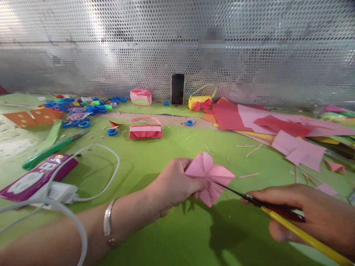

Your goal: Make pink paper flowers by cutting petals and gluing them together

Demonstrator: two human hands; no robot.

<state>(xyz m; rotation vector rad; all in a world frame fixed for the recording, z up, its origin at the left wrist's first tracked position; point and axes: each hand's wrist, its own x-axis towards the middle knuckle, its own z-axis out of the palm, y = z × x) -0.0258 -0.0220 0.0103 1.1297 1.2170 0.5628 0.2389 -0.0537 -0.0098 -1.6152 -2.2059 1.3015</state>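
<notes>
A pink folded-paper flower [210, 170] with several pointed petals is pinched at its left side by my left hand [180, 181], the thumb near its centre. My right hand [310, 207] is closed around what look like scissors [256, 202], with thin dark blades and a long yellow handle beside a dark one. Their narrow tip touches or nearly touches the middle of the flower. Whether the blades are apart cannot be made out. Both hands are above the green table [155, 236].
Beyond my hands stand small paper bags in red [145, 132], pink [141, 96] and yellow [200, 103], with an upright phone [178, 89]. Paper sheets [271, 120] are piled right. Left lie bottle caps [83, 105], a green-handled cutter [52, 150], a purple power strip [39, 177] and a white cable [118, 162].
</notes>
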